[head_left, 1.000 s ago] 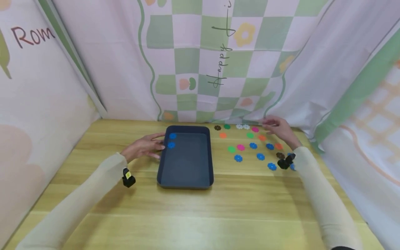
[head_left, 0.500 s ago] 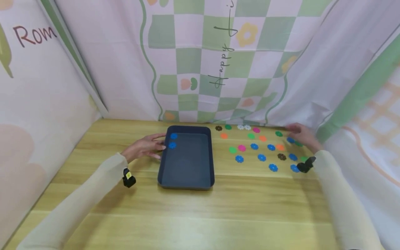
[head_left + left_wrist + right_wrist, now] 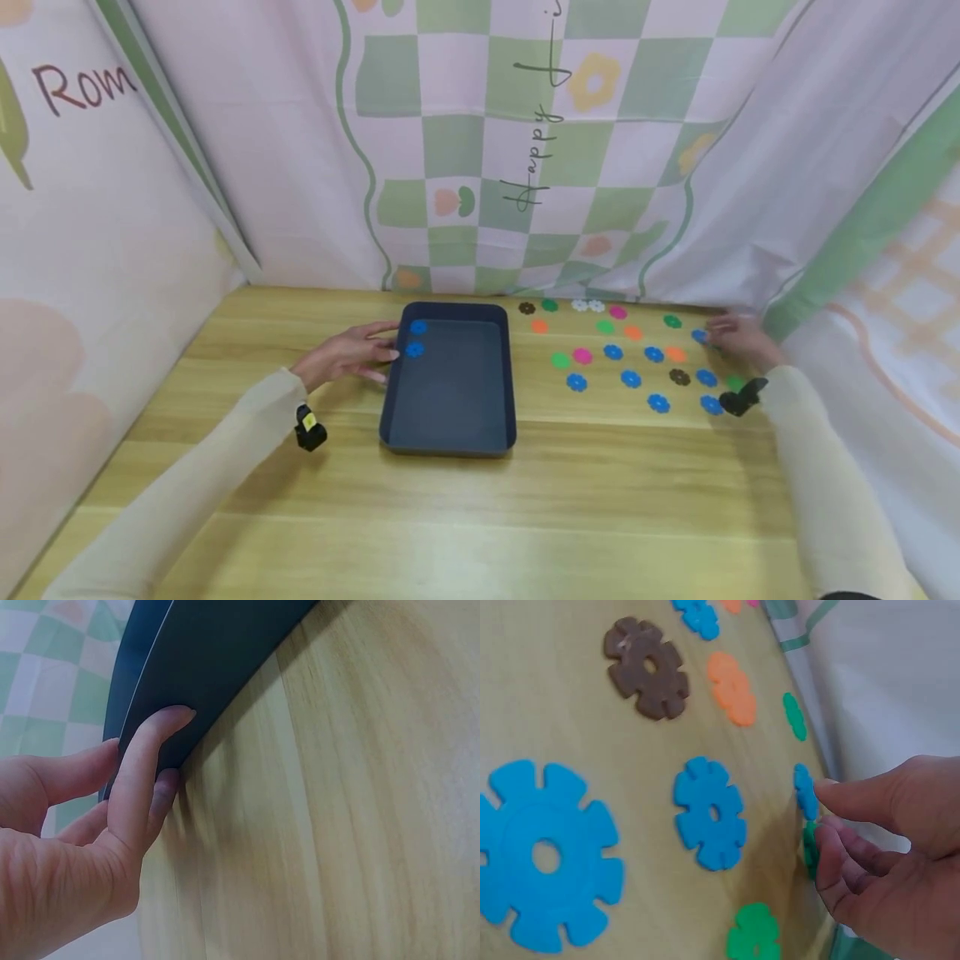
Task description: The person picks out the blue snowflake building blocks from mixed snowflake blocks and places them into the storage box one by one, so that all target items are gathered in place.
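Near the back right of the table, my right hand (image 3: 738, 337) is bent down over the flower-shaped plastic discs. In the right wrist view its thumb tip meets the edge of a blue disc (image 3: 805, 791), and its bent fingers are close to a dark green disc (image 3: 810, 847) they partly cover. Neither disc appears lifted. My left hand (image 3: 345, 357) rests spread fingers against the left side of a dark rectangular tray (image 3: 450, 441). The left wrist view shows fingertips (image 3: 176, 716) on the tray's outer wall. Two blue discs (image 3: 416, 338) lie inside the tray at its far left.
Right of the tray, several loose discs lie scattered: blue (image 3: 631, 379), brown (image 3: 679, 377), orange (image 3: 633, 332), pink (image 3: 582, 356), white (image 3: 587, 306) and green ones. A patterned curtain (image 3: 525, 150) hangs along the table's back edge.
My right hand has moved rightward along the back of the table, then slightly nearer and down onto the discs, covering the dark green one. The left hand and tray have stayed put.
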`<state>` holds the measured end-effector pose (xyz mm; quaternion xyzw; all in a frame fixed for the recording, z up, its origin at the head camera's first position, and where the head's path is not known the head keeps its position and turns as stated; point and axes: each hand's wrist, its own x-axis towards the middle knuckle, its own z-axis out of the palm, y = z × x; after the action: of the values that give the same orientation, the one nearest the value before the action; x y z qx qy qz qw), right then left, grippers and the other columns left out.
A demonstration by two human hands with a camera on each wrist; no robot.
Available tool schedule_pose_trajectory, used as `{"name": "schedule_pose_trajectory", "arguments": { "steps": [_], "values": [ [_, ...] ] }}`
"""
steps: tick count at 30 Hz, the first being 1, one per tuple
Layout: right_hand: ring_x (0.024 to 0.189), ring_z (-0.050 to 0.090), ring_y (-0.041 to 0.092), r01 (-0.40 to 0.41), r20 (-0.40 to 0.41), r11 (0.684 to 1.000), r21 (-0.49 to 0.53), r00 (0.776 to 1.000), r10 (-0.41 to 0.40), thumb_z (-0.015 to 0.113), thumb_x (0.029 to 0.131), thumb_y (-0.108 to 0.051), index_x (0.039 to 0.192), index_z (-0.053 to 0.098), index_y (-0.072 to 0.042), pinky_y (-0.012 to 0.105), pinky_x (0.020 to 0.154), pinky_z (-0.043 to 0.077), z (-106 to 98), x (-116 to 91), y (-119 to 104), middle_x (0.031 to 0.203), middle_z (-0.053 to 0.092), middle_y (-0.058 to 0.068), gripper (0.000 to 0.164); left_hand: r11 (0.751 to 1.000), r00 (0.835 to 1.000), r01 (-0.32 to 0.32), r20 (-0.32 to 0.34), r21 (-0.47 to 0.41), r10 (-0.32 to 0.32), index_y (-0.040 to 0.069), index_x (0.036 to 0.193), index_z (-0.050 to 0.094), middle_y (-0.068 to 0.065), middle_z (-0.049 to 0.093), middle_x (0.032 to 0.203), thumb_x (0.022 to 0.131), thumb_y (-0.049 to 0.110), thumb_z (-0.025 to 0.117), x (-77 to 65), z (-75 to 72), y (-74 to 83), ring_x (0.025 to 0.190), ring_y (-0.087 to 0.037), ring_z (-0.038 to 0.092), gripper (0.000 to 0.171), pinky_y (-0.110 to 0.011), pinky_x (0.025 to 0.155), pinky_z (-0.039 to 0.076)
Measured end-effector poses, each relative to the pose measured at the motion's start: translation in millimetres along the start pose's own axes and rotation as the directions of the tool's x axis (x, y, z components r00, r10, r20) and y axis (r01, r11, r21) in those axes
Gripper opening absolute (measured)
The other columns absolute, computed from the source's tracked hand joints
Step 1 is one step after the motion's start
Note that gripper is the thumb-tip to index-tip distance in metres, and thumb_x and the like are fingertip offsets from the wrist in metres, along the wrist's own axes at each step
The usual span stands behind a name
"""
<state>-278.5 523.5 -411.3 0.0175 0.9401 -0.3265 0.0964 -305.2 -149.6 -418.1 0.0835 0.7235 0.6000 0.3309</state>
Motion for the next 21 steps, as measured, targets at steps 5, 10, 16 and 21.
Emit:
{"name": "schedule_pose_trajectory", "arguments": {
  "steps": [5, 10, 16, 21],
  "values": [
    [0.126, 0.045, 0.059, -0.008, -0.027, 1.0, 0.004, 1.0, 0.008, 0.057, 0.108, -0.014, 0.145, 0.032, 0.022, 0.058, 0.104, 0.051, 8.8, 0.9, 2.5, 0.141, 0.04, 0.049, 0.057, 1.0, 1.0, -0.006, 0.01, 0.003, 0.006, 0.014, 0.17, 0.008, -0.025, 0.016, 0.172, 0.108, 0.002, 0.054, 0.1, -0.2, -0.7, 0.153, -0.044, 0.034, 0.078, -0.037, 0.088, 0.066],
    [0.122, 0.049, 0.061, 0.004, -0.077, 0.996, -0.088, 0.997, -0.011, 0.06, 0.106, -0.015, 0.138, 0.042, 0.02, 0.071, 0.106, 0.045, 13.6, 3.3, 1.6, 0.134, 0.047, 0.047, 0.051, 1.0, 1.0, -0.01, 0.013, 0.004, 0.01, 0.012, 0.17, 0.007, -0.026, 0.015, 0.172, 0.107, 0.0, 0.055, -1.9, 1.1, 0.3, 0.152, -0.044, 0.035, 0.08, -0.036, 0.087, 0.066],
    [0.12, 0.05, 0.061, -0.041, -0.108, 0.99, -0.136, 0.994, 0.027, 0.062, 0.104, -0.017, 0.131, 0.043, 0.017, 0.071, 0.103, 0.046, 14.1, 6.1, -0.8, 0.132, 0.047, 0.047, 0.048, 1.0, 1.0, -0.001, -0.003, -0.003, 0.001, 0.013, 0.17, 0.008, -0.027, 0.016, 0.171, 0.106, -0.001, 0.055, -1.8, 1.5, 1.5, 0.151, -0.045, 0.036, 0.08, -0.035, 0.084, 0.067],
    [0.116, 0.053, 0.059, -0.03, -0.144, 0.991, -0.132, 0.99, 0.01, 0.064, 0.102, -0.015, 0.127, 0.046, 0.017, 0.07, 0.098, 0.05, 14.2, 6.4, -8.0, 0.13, 0.05, 0.046, 0.044, 1.0, 1.0, 0.006, -0.015, -0.003, -0.006, 0.013, 0.17, 0.009, -0.026, 0.017, 0.172, 0.107, 0.0, 0.054, -1.3, 2.7, 3.1, 0.151, -0.044, 0.037, 0.079, -0.033, 0.083, 0.067]
  ]
}}
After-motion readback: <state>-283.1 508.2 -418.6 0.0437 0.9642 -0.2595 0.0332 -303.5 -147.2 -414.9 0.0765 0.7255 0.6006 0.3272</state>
